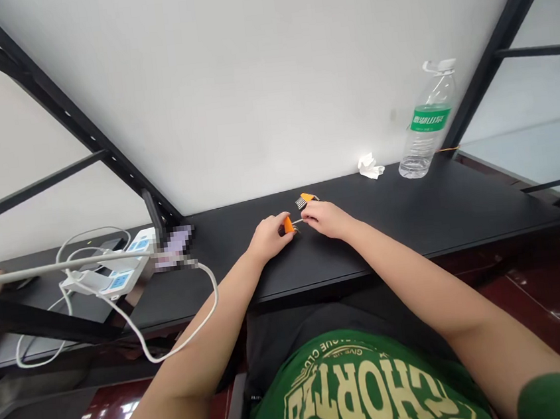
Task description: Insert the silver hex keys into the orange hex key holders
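Observation:
My left hand (pixel 269 236) is closed around a small orange holder (pixel 288 224) above the black tabletop. A thin metal rod (pixel 297 221) runs from this holder to the pinched fingers of my right hand (pixel 325 219). Just behind my right hand lies a second orange piece (pixel 309 197) with a row of several thin dark prongs (pixel 301 203). My fingers partly cover the held parts, so their exact shape is hard to make out.
A water bottle (pixel 428 120) and crumpled tissue (pixel 370 166) stand by the wall on the right of the black table (pixel 401 217). At left are a white power strip (pixel 128 265), a blurred phone (pixel 178 241) and a looping white cable (pixel 213 290) passing above my left forearm.

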A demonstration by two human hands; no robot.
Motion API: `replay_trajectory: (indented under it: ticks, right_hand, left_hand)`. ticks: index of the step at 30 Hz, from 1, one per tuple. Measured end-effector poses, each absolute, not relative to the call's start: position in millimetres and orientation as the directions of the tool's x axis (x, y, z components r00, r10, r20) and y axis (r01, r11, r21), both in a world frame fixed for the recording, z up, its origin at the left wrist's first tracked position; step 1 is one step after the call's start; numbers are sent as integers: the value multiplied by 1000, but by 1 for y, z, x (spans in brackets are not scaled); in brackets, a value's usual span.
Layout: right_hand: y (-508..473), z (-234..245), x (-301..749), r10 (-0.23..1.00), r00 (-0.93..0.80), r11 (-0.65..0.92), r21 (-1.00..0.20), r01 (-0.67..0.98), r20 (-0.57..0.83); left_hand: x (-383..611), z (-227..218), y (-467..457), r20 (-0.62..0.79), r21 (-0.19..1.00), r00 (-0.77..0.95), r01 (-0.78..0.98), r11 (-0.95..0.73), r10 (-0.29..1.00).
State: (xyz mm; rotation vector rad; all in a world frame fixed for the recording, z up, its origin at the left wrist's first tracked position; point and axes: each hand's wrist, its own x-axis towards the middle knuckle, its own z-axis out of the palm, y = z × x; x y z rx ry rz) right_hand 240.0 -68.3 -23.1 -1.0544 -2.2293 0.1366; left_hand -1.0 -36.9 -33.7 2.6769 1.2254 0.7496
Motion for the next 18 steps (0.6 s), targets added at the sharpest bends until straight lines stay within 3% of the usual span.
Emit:
replay_trajectory:
  ticks: [4, 7, 13, 18]
  right_hand:
    - [-73, -21, 235, 730, -493, 650, -256, 716, 473]
    - [-77, -21, 227, 733, -513, 653, -250, 715, 447]
    - [-77, -26, 216, 748, -460, 661, -475, 580, 478]
    - [-73, -32, 215, 773, -419, 634, -551, 543, 476]
  left_hand:
    - [0, -33, -38, 401, 262, 567, 682, -683, 720]
    - [2, -30, -41, 412, 255, 576, 670, -697, 706]
    - [7, -23, -47, 423, 227, 630, 622, -749, 651]
    - [4, -25, -44, 445, 261, 598, 625, -736, 666]
